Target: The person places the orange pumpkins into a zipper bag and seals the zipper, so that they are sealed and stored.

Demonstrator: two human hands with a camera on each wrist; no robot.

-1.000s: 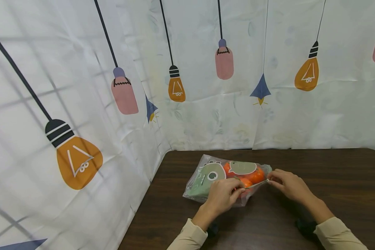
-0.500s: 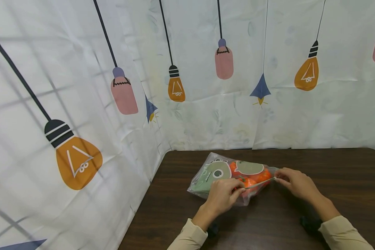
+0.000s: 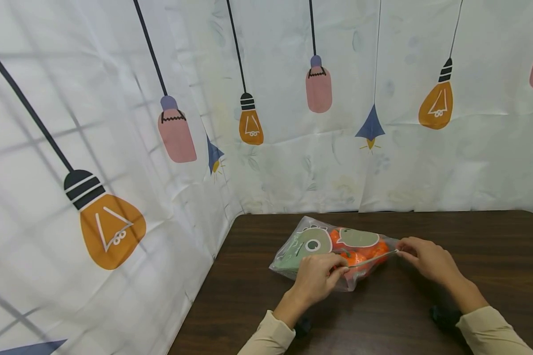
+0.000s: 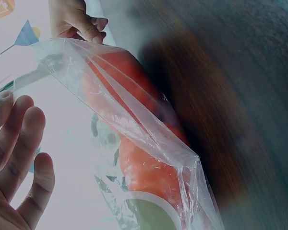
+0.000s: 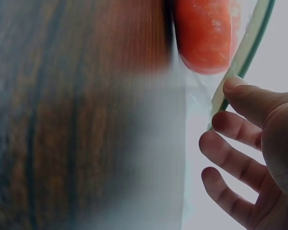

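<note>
A clear plastic zip bag (image 3: 288, 254) with a green dinosaur print lies on the table, several orange-red, tomato-like fruits (image 3: 354, 258) inside. My left hand (image 3: 316, 277) pinches its near edge between thumb and index finger around the middle. At the right end of that edge, my right hand (image 3: 428, 259) pinches the corner, thumb against index finger. Between the two hands the green zip strip (image 3: 373, 259) runs fairly straight. In the right wrist view the strip (image 5: 252, 40) passes between thumb and index finger, the other fingers loosely bent. Sheer plastic (image 4: 149, 127) covers the fruits in the left wrist view.
The dark brown wooden table (image 3: 484, 241) extends around the bag. A white curtain (image 3: 293, 167) printed with hanging lamps stands behind it and along the left side. Dark wrist devices (image 3: 444, 318) sit beneath the forearms.
The right hand has slid rightward with its corner of the bag, and the bag has shifted slightly right. The left hand has stayed nearly in place, still pinching the edge.
</note>
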